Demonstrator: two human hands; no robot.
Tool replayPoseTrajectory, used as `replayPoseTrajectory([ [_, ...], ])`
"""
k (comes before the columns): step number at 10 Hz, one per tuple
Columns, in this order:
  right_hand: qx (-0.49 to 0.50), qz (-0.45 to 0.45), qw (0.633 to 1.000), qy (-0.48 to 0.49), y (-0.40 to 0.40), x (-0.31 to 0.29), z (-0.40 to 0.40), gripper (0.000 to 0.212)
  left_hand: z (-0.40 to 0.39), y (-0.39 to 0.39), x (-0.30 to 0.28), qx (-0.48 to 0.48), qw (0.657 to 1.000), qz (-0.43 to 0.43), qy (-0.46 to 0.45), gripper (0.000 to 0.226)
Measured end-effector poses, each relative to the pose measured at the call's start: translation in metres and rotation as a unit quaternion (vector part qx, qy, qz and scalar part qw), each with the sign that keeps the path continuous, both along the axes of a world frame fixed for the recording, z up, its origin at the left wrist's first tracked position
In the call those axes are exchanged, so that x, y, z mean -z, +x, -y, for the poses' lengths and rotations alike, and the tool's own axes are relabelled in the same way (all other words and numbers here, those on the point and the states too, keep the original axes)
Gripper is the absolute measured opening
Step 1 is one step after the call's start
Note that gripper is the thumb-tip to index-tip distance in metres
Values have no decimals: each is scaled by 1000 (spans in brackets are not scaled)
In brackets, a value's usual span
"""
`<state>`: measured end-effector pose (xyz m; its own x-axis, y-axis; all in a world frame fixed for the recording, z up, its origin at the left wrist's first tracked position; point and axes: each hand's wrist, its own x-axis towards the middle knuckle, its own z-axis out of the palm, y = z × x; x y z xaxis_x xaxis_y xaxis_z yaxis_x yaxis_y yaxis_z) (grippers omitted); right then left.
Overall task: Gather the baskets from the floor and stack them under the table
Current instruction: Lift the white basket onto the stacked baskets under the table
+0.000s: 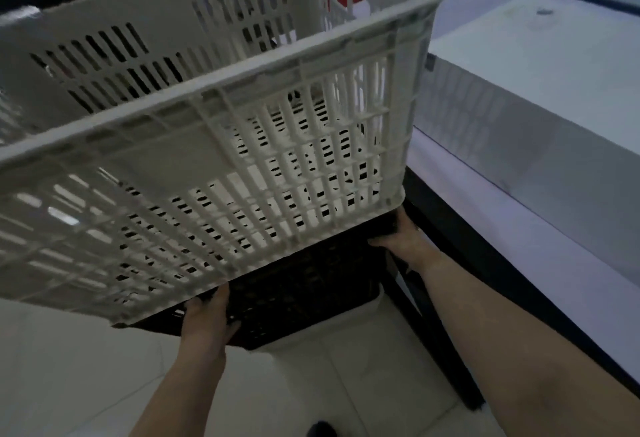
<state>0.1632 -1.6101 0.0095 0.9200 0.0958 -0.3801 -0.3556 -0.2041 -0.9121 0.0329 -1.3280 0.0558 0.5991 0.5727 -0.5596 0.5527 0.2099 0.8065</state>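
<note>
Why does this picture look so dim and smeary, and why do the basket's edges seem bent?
Head view: the light is low and bluish. The white basket is smeared by motion blur, worst at its left slats. The wide-angle lens bows its rim and the table edge. The dark basket under it, gripped by the left hand and right hand, loses detail in shadow. The tabletop shows a soft sheen.

Looking like a shop or storeroom back area: pale tiled floor running underfoot, long white-topped table on dark legs sitting at right, slotted plastic crates stacking near it, dark blurry clutter showing far left.
</note>
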Motion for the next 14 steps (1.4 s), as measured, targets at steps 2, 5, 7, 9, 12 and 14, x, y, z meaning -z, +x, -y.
replayPoseTrajectory([
  [2,-17,47,998,-46,-2,7,-2,91,5,0,-6,12,1000,25,-7,47],
  [5,-14,35,998,-48,-41,14,-8,96,-7,-9,-15,15,1000,21,-4,50],
  [7,12,22,996,-83,-82,19,-16,90,-22,-21,-21,14,1000,-12,-11,22],
  [9,67,38,990,-121,-138,20,-31,91,-37,-35,-25,-16,999,-37,-25,19],
  [12,167,25,978,-124,-233,23,-72,74,-67,-69,-35,76,996,-56,0,18],
  [14,214,9,970,-117,-277,31,-110,74,-89,-80,-42,125,991,-50,20,22],
])
